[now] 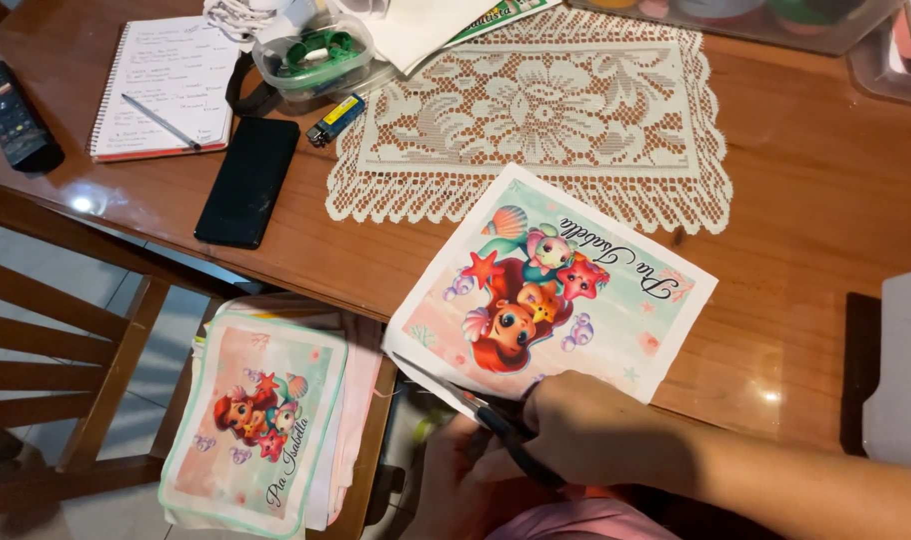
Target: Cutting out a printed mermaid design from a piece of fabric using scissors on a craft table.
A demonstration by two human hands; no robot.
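While right fingers [576, 425] grip scissors [496, 415] at the print's [566, 290] lower edge, left fingers' state is unclear.

Home setting, a dining table doubling as craft space. Glossy wooden table [796, 200] with white lace doily [536, 110] at centre; wooden chair [66, 340] on pale tiled floor. Household clutter along the far edge: spiral notebook [166, 85] with pen [161, 120], black phone [248, 182], remote control [14, 118], lighter [336, 118], clear plastic container [314, 55]. Stack of printed cartoon sheets [256, 420] on the chair seat.
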